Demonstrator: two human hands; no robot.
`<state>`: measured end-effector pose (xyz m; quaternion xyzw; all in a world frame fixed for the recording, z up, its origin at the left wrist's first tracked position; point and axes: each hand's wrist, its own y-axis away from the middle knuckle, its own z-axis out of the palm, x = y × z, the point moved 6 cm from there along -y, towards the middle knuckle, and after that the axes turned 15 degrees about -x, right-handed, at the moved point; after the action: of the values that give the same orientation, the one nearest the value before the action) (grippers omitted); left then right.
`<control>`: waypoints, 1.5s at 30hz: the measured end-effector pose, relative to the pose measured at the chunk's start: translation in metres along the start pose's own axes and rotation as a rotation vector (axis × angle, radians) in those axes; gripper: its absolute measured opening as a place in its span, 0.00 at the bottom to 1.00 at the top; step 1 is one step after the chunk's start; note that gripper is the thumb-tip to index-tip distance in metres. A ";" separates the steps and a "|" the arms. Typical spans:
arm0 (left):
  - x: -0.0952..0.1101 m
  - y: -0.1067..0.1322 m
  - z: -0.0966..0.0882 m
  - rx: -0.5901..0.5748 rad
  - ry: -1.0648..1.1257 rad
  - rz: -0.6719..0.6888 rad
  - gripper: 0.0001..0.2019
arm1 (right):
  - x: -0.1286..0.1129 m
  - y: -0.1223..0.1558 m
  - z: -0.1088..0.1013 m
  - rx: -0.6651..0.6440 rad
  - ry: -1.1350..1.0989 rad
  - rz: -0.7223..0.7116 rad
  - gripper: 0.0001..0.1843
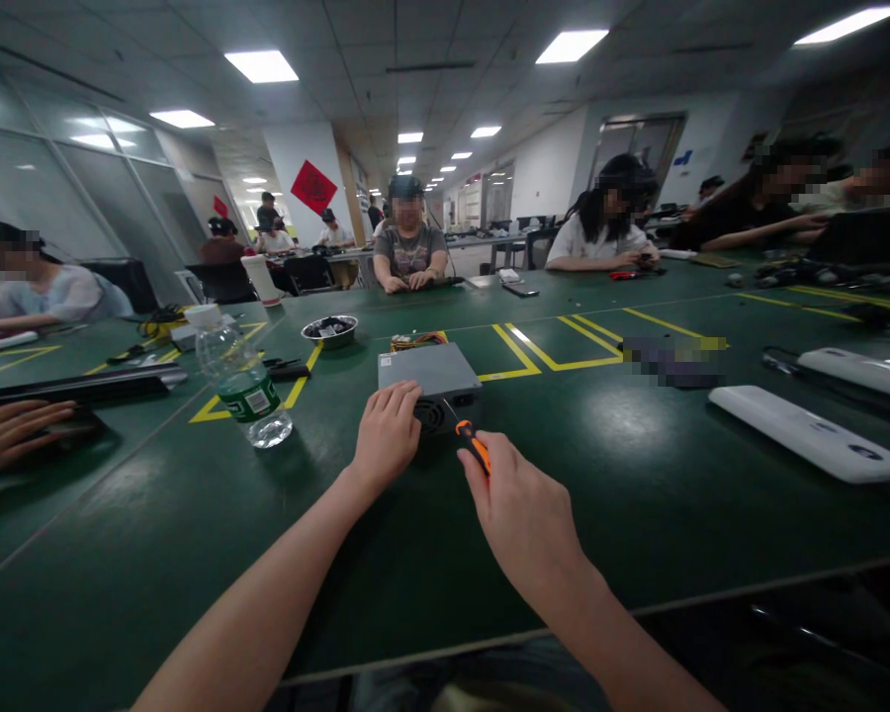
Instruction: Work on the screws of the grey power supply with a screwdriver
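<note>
A grey computer power supply [434, 366] lies on the green table, its fan grille and socket side facing me. My left hand [387, 425] grips its near left corner, with the fingers over the top edge. In my right hand [523, 499] is a screwdriver [475, 445] with an orange and black handle. Its thin shaft points forward and left at the side with the grille. Whether the tip sits in a screw is too small to tell. Behind the power supply, a bundle of coloured cables [419, 341] shows.
Left of my hands stands a water bottle [244, 381], with a metal bowl [329, 330] of dark parts beyond. A white oblong device [812, 432] lies to the right. Another person's hand [22, 435] rests at the left edge. Other people sit around the table [386, 574].
</note>
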<state>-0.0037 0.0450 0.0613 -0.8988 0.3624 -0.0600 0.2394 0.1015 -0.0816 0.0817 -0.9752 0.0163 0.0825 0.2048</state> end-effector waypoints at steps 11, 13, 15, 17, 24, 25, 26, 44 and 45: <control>-0.001 0.001 0.001 0.007 0.019 -0.008 0.18 | -0.003 0.002 -0.002 0.080 -0.067 -0.102 0.14; -0.001 0.001 0.001 0.008 0.025 -0.009 0.18 | -0.006 0.003 -0.003 0.117 -0.075 -0.158 0.10; -0.001 0.001 0.001 0.012 0.032 -0.007 0.18 | -0.009 0.004 -0.002 0.113 -0.061 -0.187 0.10; -0.001 0.001 0.001 0.013 0.036 -0.003 0.18 | -0.007 0.004 -0.002 0.115 -0.041 -0.177 0.10; 0.000 0.001 0.002 0.008 0.024 -0.007 0.19 | 0.010 0.000 0.003 0.040 0.033 -0.025 0.17; 0.000 0.001 0.002 0.010 0.023 -0.006 0.19 | 0.011 0.000 0.004 0.020 0.026 -0.023 0.17; 0.000 0.001 0.003 0.012 0.022 -0.005 0.19 | 0.011 0.000 0.005 0.006 0.006 -0.032 0.16; 0.001 0.002 0.004 0.022 0.029 -0.009 0.19 | 0.011 0.002 0.001 0.083 -0.059 -0.015 0.16; 0.001 0.002 0.003 0.017 0.027 -0.008 0.19 | 0.010 0.002 0.002 0.071 -0.058 -0.028 0.16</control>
<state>-0.0030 0.0447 0.0576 -0.8973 0.3612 -0.0761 0.2419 0.1112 -0.0825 0.0777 -0.9646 -0.0002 0.1071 0.2410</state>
